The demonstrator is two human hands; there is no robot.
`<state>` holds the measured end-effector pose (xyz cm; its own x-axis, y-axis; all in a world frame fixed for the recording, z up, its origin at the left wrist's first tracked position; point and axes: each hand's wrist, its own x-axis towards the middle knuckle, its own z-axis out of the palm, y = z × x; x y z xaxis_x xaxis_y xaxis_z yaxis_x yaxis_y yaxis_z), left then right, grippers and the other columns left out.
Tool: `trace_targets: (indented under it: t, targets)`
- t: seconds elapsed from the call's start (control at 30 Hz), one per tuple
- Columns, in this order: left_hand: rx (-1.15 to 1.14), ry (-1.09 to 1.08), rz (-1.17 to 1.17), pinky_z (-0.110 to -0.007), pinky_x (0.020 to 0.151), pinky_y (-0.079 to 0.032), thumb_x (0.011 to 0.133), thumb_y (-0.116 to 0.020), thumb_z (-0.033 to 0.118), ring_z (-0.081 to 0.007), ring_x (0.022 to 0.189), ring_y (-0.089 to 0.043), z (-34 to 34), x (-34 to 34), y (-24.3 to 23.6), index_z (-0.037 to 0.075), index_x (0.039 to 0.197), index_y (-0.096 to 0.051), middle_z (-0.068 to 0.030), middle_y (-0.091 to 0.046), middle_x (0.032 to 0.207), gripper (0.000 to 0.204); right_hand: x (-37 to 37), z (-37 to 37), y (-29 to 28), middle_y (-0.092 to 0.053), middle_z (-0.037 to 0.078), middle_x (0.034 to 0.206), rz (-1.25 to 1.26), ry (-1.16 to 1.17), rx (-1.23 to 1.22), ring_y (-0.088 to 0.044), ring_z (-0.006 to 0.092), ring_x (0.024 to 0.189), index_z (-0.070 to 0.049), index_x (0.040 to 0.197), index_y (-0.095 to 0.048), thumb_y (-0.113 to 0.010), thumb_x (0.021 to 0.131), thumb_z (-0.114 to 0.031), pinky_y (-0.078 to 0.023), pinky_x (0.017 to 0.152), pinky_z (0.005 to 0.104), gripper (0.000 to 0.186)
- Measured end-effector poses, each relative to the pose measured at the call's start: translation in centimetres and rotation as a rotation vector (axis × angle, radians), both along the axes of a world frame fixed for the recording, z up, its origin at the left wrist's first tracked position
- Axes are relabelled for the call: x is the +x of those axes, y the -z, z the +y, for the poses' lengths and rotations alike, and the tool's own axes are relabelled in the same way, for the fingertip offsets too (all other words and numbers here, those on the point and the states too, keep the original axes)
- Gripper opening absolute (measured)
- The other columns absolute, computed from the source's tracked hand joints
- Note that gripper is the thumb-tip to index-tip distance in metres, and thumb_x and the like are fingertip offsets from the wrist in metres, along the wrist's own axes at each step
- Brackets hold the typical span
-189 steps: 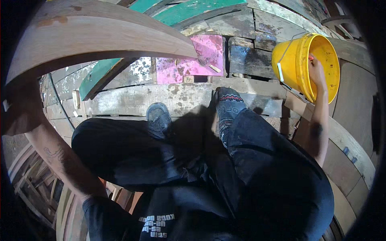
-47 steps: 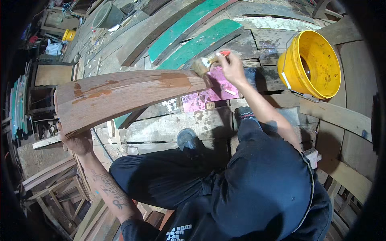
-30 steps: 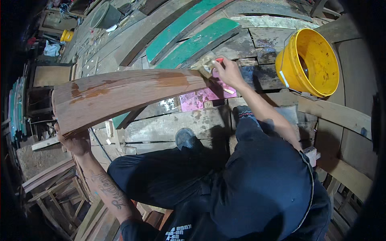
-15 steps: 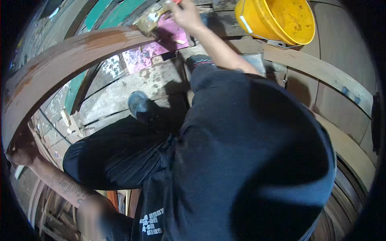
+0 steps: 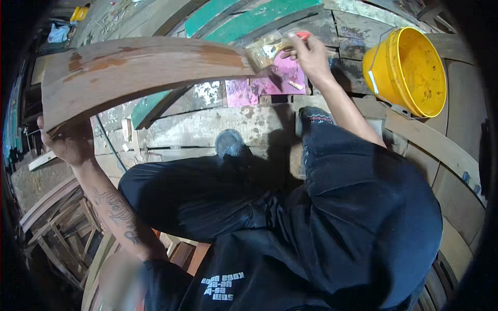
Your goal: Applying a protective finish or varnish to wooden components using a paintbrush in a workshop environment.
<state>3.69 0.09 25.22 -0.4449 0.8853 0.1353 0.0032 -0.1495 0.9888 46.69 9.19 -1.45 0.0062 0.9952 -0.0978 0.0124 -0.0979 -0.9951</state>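
My left hand (image 5: 66, 139) grips the near-left end of a curved brown wooden plank (image 5: 129, 70), which has dark wet patches on its upper face. My right hand (image 5: 311, 57) holds a wide brush (image 5: 267, 52) with a red-tipped handle. The brush's pale, stained bristles touch the plank's narrow far end. Beneath that end lies a pink stained sheet (image 5: 239, 90) on the boards. To the right of my right hand, a yellow bucket (image 5: 421, 67) stands tilted in the picture, its inside stained, its wire handle hanging at the side.
Green-painted beams (image 5: 259, 18) lie at the back. Pale curved boards (image 5: 436, 145) lie at the right, loose wood offcuts (image 5: 67, 233) at the lower left. A small yellow bucket (image 5: 79, 14) and a blue bag (image 5: 58, 32) sit at the upper left. My legs in dark trousers fill the lower middle.
Earlier my right hand was inside the bucket; it now holds the brush at the plank. Wet patches on the plank have grown since then. The view has shifted within the last second.
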Motion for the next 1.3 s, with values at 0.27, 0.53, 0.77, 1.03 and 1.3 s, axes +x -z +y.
trace_targets:
  t: [0.27, 0.53, 0.77, 1.03, 1.3]
  targets:
    - [0.027, 0.124, -0.039, -0.039, 0.106, -0.040, 0.100, -0.043, 0.055, -0.0217, 0.122, -0.054, -0.2, -0.8, 0.8, 0.008, 0.147, -0.043, -0.0080, -0.058, 0.130, 0.066, 1.2, 0.2, 3.3, -0.068, 0.012, 0.098, 0.423, 0.009, -0.226, -0.069, 0.0211, 0.080, 0.001, 0.113, -0.058, -0.056, 0.102, -0.026, -0.053, 0.070, 0.0304, 0.030]
    - [0.029, 0.040, 0.005, -0.045, 0.106, -0.041, 0.097, -0.041, 0.060, -0.0263, 0.123, -0.054, -0.7, 2.8, 0.2, 0.013, 0.141, -0.051, -0.0094, -0.056, 0.136, 0.065, 2.0, -0.9, 5.0, -0.071, 0.012, 0.078, -0.418, 0.065, 0.080, -0.072, 0.0199, 0.072, 0.000, 0.098, -0.066, -0.062, 0.096, -0.025, -0.055, 0.065, 0.0350, 0.025]
    - [0.018, 0.063, 0.053, -0.045, 0.109, -0.037, 0.095, -0.041, 0.067, -0.0269, 0.129, -0.048, -0.1, 3.2, -0.2, 0.009, 0.143, -0.047, -0.0118, -0.052, 0.139, 0.076, -3.1, -1.9, -8.4, -0.069, 0.009, 0.074, -0.123, -0.193, 0.234, -0.069, 0.0142, 0.064, -0.001, 0.099, -0.066, -0.064, 0.095, -0.024, -0.053, 0.060, 0.0305, 0.023]
    - [0.004, 0.114, -0.037, -0.045, 0.110, -0.035, 0.096, -0.040, 0.066, -0.0267, 0.129, -0.048, -0.6, 1.2, -0.1, 0.009, 0.144, -0.047, -0.0114, -0.052, 0.141, 0.075, -2.2, -0.6, -4.7, -0.067, 0.010, 0.086, 0.453, -0.059, 0.007, -0.070, 0.0153, 0.072, 0.002, 0.106, -0.059, -0.056, 0.102, -0.024, -0.052, 0.061, 0.0260, 0.027]
    - [0.017, 0.012, 0.030, -0.044, 0.110, -0.036, 0.097, -0.037, 0.068, -0.0254, 0.129, -0.049, -0.8, 2.4, 0.2, 0.011, 0.144, -0.047, -0.0110, -0.052, 0.141, 0.075, 2.5, -1.8, 6.5, -0.069, 0.011, 0.088, 0.305, 0.181, -0.306, -0.071, 0.0176, 0.070, 0.000, 0.106, -0.058, -0.054, 0.103, -0.026, -0.051, 0.057, 0.0273, 0.027]
